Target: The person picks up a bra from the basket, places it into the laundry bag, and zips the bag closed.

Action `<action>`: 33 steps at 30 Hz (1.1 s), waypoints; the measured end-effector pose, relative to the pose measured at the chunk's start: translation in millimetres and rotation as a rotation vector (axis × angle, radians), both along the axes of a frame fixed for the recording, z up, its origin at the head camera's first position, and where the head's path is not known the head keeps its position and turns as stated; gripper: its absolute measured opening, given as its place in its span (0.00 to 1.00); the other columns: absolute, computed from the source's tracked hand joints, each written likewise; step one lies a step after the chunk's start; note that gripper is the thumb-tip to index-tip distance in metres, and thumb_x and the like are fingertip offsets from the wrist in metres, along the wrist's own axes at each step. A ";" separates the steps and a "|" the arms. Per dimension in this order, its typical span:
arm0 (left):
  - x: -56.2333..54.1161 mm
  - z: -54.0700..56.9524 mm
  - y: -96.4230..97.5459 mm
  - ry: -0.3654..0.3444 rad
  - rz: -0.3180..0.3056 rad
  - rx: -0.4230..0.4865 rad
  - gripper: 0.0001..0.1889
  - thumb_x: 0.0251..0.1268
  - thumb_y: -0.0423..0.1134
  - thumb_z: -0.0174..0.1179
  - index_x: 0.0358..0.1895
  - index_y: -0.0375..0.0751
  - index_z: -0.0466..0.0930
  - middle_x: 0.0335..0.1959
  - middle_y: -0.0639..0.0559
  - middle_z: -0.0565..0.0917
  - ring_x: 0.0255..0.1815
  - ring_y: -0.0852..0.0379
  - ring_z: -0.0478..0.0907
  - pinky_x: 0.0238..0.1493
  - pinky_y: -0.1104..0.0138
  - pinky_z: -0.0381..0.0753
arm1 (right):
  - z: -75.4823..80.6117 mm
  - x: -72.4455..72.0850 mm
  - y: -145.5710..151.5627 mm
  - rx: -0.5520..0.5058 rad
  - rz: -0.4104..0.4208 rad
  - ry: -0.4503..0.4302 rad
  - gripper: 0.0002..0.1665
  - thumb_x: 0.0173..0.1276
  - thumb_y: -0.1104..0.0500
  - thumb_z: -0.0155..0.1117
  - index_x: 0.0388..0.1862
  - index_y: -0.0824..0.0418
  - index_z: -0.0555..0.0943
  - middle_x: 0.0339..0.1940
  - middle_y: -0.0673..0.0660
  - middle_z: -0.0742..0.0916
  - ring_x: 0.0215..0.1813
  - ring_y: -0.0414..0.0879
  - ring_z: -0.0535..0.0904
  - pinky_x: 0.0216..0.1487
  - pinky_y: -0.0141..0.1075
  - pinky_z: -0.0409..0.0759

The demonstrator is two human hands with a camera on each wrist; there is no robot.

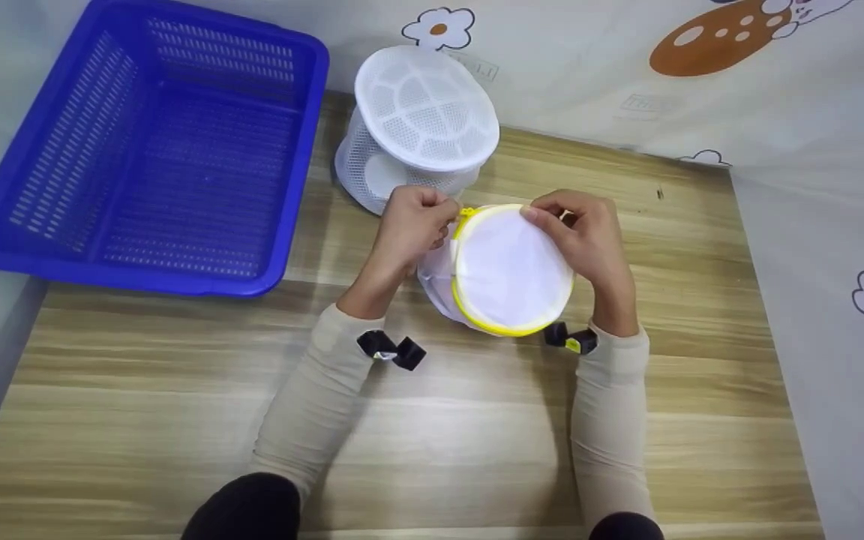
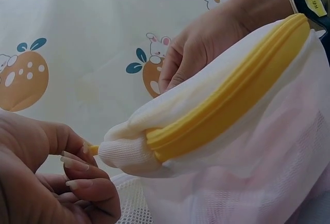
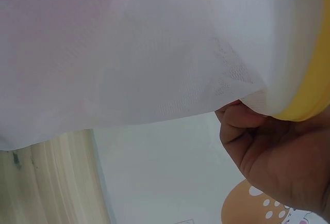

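Note:
A white mesh laundry bag point(image 1: 514, 270) with a round lid stands tilted on the table, its yellow zipper point(image 1: 488, 324) running around the lid's edge. Something pinkish shows faintly through the mesh side point(image 2: 247, 182) in the left wrist view. My left hand point(image 1: 413, 229) pinches the small yellow zipper pull point(image 2: 94, 150) by a pale fabric tab point(image 2: 129, 154) at the zipper's end. On the far right of the lid, my right hand point(image 1: 582, 232) grips the rim between thumb and fingers. In the right wrist view, its curled fingers point(image 3: 240, 118) hold the fabric beside the zipper.
Behind the bag stands a second white mesh bag point(image 1: 428, 112), upright with a patterned lid. A blue plastic basket point(image 1: 303, 150) occupies the left back of the wooden table point(image 1: 447, 450). Printed sheeting point(image 1: 567, 67) lines the back and right sides.

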State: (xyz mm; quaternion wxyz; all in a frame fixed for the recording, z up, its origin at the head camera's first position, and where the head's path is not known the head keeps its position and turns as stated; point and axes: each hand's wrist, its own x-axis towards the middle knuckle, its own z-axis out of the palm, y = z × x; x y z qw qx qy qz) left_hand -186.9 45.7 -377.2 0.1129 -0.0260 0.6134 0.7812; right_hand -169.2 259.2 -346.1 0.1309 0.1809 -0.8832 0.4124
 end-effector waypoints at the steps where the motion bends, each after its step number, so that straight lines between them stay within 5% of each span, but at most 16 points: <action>1: 0.0 -0.2 0.2 0.000 -0.001 0.003 0.13 0.58 0.23 0.53 0.17 0.35 0.73 0.11 0.51 0.67 0.11 0.64 0.61 0.13 0.76 0.60 | -0.2 -0.1 0.1 0.000 0.000 0.001 0.04 0.61 0.67 0.68 0.28 0.69 0.85 0.20 0.58 0.83 0.20 0.40 0.71 0.20 0.28 0.68; 33: 1.0 0.7 0.9 0.000 0.014 0.017 0.12 0.58 0.22 0.54 0.18 0.31 0.74 0.11 0.50 0.66 0.11 0.63 0.61 0.13 0.76 0.62 | -0.4 -0.7 7.0 0.022 -0.085 0.037 0.05 0.61 0.67 0.68 0.29 0.69 0.85 0.21 0.58 0.84 0.21 0.38 0.72 0.21 0.25 0.68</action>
